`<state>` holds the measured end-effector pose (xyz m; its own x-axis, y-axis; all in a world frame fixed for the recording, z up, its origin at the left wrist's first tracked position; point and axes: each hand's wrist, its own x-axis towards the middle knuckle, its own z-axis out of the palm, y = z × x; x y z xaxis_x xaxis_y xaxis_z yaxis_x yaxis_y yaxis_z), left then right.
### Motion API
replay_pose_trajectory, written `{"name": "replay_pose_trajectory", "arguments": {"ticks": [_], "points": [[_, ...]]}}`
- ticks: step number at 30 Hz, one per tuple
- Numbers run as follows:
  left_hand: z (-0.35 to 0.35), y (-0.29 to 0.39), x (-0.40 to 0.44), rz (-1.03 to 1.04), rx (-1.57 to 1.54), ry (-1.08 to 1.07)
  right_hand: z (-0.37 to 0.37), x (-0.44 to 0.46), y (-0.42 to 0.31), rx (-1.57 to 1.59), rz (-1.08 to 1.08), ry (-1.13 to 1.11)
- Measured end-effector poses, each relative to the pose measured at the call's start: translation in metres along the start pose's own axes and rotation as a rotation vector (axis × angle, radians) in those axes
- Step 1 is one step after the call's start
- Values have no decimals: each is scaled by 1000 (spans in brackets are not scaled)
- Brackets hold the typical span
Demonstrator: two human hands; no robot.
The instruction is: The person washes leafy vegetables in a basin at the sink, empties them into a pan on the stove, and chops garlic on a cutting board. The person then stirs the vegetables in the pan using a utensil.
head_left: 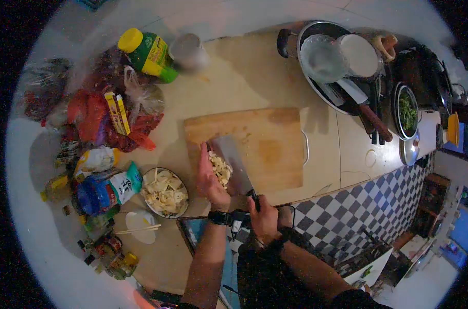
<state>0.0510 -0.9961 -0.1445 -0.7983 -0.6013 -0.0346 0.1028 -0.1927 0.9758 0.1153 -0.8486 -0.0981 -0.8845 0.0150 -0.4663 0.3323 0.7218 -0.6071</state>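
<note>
On the wooden cutting board (275, 154) lies a pile of chopped pale pieces (221, 169), possibly garlic or ginger. My left hand (211, 180) is edge-on along the pile's left side, fingers stretched out and together. My right hand (265, 218) is closed round the dark handle of a cleaver (235, 162). The wide blade stands against the right side of the pile, so the pieces sit between blade and palm. Left of the board, a bowl (186, 204) holds pale sliced pieces (163, 190). The blade hides part of the board.
At the back right, a large wok (321, 94) holds a glass bowl (324, 57) and a white bowl (358, 55). A second knife (370, 116) lies by it, near a bowl of greens (407, 110). Bags (89, 116), bottles (146, 54) and chopsticks (138, 229) are on the left.
</note>
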Motion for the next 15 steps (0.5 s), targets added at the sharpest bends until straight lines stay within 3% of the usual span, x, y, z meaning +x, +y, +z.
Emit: {"name": "replay_pose_trajectory", "arguments": {"ticks": [6, 8, 11, 15], "points": [[1, -5, -4, 14, -75, 52, 0, 3, 4, 83, -81, 0], [-2, -3, -3, 61, -160, 48, -5, 4, 0, 75, -196, 29], [16, 48, -4, 92, -99, 147, -27, -5, -14, 77, -144, -118], [-7, 92, -22, 139, -121, 310, -41, -20, -43, 151, -470, -173]]}}
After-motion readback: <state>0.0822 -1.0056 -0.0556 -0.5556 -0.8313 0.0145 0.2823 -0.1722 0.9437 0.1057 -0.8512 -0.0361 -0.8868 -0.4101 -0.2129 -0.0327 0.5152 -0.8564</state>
